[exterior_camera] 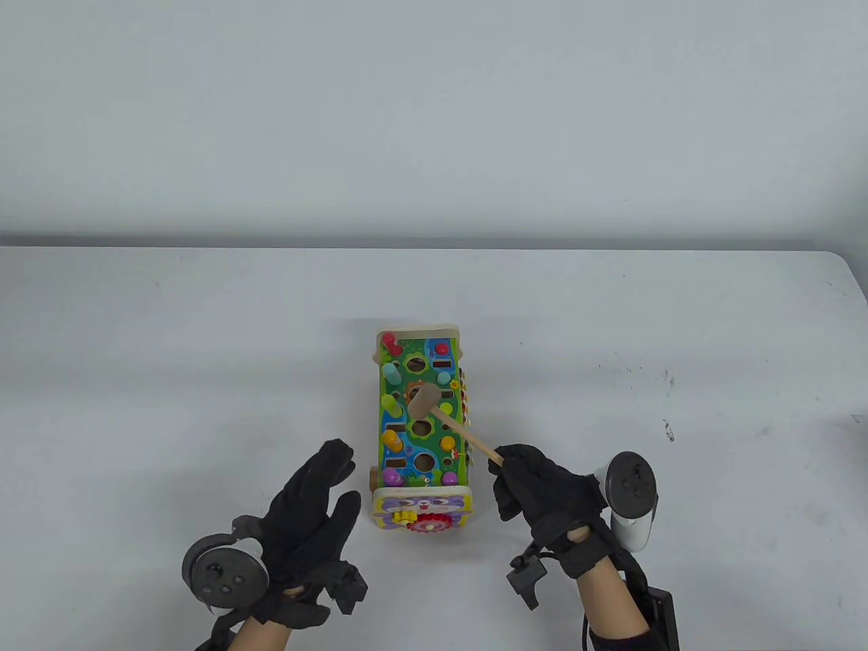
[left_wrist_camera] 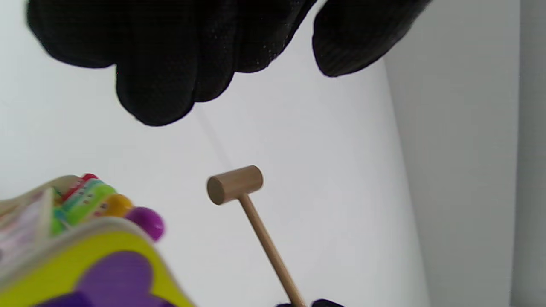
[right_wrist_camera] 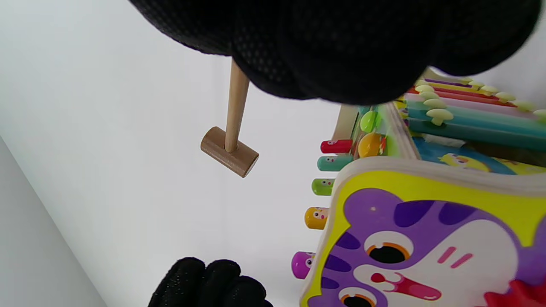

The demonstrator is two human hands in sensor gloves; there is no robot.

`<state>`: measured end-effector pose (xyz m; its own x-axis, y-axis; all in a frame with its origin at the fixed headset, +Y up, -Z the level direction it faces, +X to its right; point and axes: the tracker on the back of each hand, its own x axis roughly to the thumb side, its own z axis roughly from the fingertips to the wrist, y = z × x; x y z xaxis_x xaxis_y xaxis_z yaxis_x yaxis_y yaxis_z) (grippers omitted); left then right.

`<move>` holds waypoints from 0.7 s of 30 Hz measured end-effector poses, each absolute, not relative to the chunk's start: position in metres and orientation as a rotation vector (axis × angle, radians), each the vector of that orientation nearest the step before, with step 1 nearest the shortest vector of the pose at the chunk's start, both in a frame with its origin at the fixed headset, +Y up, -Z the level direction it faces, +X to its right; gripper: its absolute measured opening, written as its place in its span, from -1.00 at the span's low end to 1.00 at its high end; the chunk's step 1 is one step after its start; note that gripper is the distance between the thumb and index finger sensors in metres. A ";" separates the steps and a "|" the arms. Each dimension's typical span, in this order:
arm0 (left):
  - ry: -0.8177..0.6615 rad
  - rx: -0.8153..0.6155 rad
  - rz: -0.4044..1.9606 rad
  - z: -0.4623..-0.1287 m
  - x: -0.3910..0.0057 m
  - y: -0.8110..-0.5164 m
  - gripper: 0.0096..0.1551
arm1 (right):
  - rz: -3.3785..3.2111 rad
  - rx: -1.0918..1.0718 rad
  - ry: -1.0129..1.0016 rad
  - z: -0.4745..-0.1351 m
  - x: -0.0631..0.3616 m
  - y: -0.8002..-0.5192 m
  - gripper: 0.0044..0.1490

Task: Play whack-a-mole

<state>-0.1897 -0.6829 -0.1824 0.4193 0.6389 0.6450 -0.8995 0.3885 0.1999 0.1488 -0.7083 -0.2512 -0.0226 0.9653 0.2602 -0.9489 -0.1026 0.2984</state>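
The colourful wooden whack-a-mole toy [exterior_camera: 420, 420] stands mid-table, its tiger face end [exterior_camera: 420, 512] toward me. Several pegs stand raised along its left row: red [right_wrist_camera: 337, 146], teal [right_wrist_camera: 334, 162], green [right_wrist_camera: 323, 186], yellow [right_wrist_camera: 316, 218] and purple [right_wrist_camera: 302, 264]. My right hand [exterior_camera: 505, 468] grips the handle end of the small wooden hammer [exterior_camera: 422, 401]. Its head hangs above the middle of the toy's top, clear of the pegs. The hammer also shows in the left wrist view [left_wrist_camera: 234, 184] and the right wrist view [right_wrist_camera: 229, 151]. My left hand [exterior_camera: 342, 478] is open and empty, just left of the toy.
Coloured xylophone bars [right_wrist_camera: 469, 111] run along the toy's right side. A wooden wheel [exterior_camera: 371, 478] sticks out at its lower left. A black box [exterior_camera: 661, 614] lies by my right forearm. The table's far edge [exterior_camera: 434, 248] and rounded right corner [exterior_camera: 851, 271] are in view.
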 end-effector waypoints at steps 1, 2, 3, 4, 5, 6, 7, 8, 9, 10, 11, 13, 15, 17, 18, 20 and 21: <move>-0.537 0.575 1.062 -0.180 -0.184 -0.682 -0.23 | 1.603 0.461 0.050 -0.250 0.148 -0.707 -0.43; -0.561 0.544 1.108 -0.179 -0.177 -0.682 -0.24 | 1.591 0.473 0.055 -0.249 0.147 -0.706 -0.44; -0.572 0.512 1.142 -0.178 -0.173 -0.683 -0.25 | 1.579 0.482 0.062 -0.249 0.146 -0.705 -0.43; -0.579 0.463 1.194 -0.178 -0.166 -0.685 -0.25 | 1.560 0.494 0.074 -0.247 0.144 -0.704 -0.44; -0.585 0.420 1.242 -0.178 -0.160 -0.688 -0.25 | 1.546 0.505 0.083 -0.246 0.143 -0.703 -0.43; -0.583 0.384 1.272 -0.179 -0.156 -0.690 -0.25 | 1.533 0.515 0.090 -0.246 0.141 -0.702 -0.44; -0.579 0.336 1.304 -0.180 -0.151 -0.693 -0.25 | 1.519 0.527 0.100 -0.245 0.140 -0.702 -0.44; -0.573 0.285 1.336 -0.182 -0.145 -0.696 -0.25 | 1.502 0.547 0.120 -0.244 0.137 -0.700 -0.44; -0.573 0.258 1.352 -0.183 -0.142 -0.698 -0.24 | 1.492 0.562 0.135 -0.243 0.136 -0.700 -0.44; -0.573 0.220 1.378 -0.184 -0.137 -0.700 -0.23 | 1.481 0.584 0.163 -0.243 0.134 -0.699 -0.44; -0.570 0.196 1.399 -0.184 -0.134 -0.702 -0.22 | 1.466 0.612 0.196 -0.242 0.132 -0.699 -0.44; -0.562 0.159 1.432 -0.185 -0.128 -0.706 -0.21 | 1.431 0.657 0.260 -0.241 0.127 -0.700 -0.44; -0.571 0.145 1.441 -0.186 -0.125 -0.708 -0.21 | 1.414 0.689 0.321 -0.240 0.121 -0.701 -0.44; -0.572 0.144 1.445 -0.187 -0.122 -0.709 -0.22 | 1.434 0.720 0.357 -0.238 0.116 -0.701 -0.44; -0.571 0.141 1.448 -0.187 -0.122 -0.710 -0.22 | 1.444 0.737 0.371 -0.238 0.114 -0.701 -0.44; -0.567 0.133 1.471 -0.187 -0.121 -0.712 -0.24 | 1.447 0.752 0.385 -0.236 0.111 -0.701 -0.44; -0.565 0.127 1.482 -0.187 -0.121 -0.713 -0.24 | 1.448 0.757 0.394 -0.236 0.110 -0.701 -0.44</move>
